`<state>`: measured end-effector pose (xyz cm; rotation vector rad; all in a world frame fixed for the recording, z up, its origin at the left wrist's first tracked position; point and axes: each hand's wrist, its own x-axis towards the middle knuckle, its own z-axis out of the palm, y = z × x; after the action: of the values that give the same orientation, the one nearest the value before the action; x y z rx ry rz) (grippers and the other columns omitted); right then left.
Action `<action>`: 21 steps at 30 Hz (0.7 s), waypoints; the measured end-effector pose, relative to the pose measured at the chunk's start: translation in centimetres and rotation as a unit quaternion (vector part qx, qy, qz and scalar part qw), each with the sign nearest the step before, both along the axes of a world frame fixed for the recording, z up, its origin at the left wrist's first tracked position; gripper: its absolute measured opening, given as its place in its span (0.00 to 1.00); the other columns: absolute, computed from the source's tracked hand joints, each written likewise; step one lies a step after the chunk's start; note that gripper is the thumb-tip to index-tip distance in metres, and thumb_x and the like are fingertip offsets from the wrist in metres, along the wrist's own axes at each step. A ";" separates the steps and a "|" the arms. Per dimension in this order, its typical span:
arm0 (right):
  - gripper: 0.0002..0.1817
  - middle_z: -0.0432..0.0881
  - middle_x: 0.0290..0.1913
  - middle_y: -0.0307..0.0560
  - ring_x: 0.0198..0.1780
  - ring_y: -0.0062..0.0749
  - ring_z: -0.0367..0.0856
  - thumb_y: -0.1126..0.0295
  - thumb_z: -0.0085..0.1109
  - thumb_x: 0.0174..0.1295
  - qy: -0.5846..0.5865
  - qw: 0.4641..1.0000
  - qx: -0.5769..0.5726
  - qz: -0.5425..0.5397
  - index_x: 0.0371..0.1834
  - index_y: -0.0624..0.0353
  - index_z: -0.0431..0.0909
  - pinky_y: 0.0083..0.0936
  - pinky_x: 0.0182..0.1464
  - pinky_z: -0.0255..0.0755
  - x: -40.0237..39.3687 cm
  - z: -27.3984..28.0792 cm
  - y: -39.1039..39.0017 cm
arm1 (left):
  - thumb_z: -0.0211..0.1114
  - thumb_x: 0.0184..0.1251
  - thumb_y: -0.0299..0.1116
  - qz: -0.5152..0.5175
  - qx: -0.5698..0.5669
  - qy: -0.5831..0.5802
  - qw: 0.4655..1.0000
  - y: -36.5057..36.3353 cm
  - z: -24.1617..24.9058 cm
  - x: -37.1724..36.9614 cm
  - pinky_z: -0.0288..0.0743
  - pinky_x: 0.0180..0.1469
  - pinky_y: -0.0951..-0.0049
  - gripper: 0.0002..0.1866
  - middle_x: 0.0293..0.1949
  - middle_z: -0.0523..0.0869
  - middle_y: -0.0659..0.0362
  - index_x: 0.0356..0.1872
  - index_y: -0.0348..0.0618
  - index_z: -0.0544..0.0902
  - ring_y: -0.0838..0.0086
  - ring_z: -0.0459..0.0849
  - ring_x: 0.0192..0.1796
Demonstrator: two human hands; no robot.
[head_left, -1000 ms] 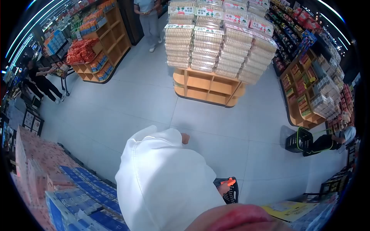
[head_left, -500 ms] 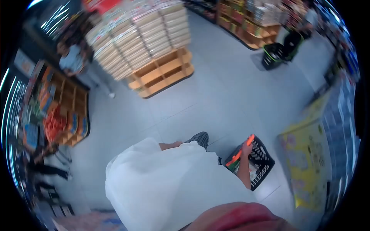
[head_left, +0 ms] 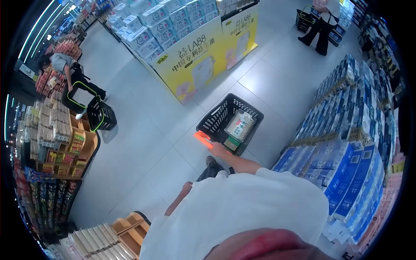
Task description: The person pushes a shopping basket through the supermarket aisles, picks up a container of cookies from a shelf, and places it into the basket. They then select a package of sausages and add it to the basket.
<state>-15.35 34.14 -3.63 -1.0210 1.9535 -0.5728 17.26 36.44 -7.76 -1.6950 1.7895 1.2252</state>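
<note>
My right hand [head_left: 218,150] is wrapped round the orange handle [head_left: 203,139] of a black shopping basket [head_left: 218,113]. The basket stands on the floor in front of me, slightly right of the middle. Inside it lie a white pack with printed lettering [head_left: 241,125] and a smaller green pack [head_left: 232,142]. By my left side hangs my left hand [head_left: 186,187], its fingers curled and nothing visible in them.
Beyond the basket is a yellow display [head_left: 195,60] stacked with white packs. Blue and white packs [head_left: 342,173] pile up close on my right. A person [head_left: 63,65] with a black, green-edged basket [head_left: 102,115] is at left; another person [head_left: 323,26] is at upper right. Wooden shelves [head_left: 134,232] stand behind left.
My view has swung to the right, bringing the yellow display ahead and the blue packs into sight. The shopping basket now appears further forward, still held by my right hand.
</note>
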 end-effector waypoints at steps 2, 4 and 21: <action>0.19 0.83 0.46 0.60 0.51 0.55 0.80 0.57 0.56 0.55 0.029 0.999 -0.018 -0.006 0.45 0.57 0.82 0.47 0.54 0.73 -3.3 0.1 -1.3 | 0.60 0.59 0.33 0.024 -0.004 0.077 0.997 -6.0 0.8 -5.2 0.82 0.36 0.65 0.13 0.36 0.88 0.49 0.42 0.37 0.83 0.63 0.88 0.35; 0.18 0.84 0.39 0.61 0.45 0.55 0.82 0.57 0.56 0.56 0.052 0.997 -0.034 -0.038 0.40 0.60 0.82 0.47 0.48 0.75 -5.5 -0.9 -2.2 | 0.60 0.63 0.33 0.113 0.003 0.226 0.967 -12.1 2.4 -10.1 0.79 0.30 0.74 0.11 0.31 0.87 0.55 0.41 0.38 0.82 0.73 0.85 0.27; 0.19 0.83 0.40 0.62 0.47 0.55 0.82 0.57 0.55 0.58 0.052 0.997 0.027 -0.052 0.45 0.59 0.81 0.47 0.51 0.75 -16.2 0.3 -3.9 | 0.61 0.67 0.42 -0.343 -0.531 0.775 0.004 -23.5 72.7 -37.8 0.65 0.64 0.53 0.28 0.60 0.72 0.48 0.63 0.40 0.67 0.60 0.71 0.62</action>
<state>-31.52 30.28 -3.34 -0.9368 2.1129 -0.5301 -20.50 12.91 64.94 -1.0209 -1.3358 -0.1467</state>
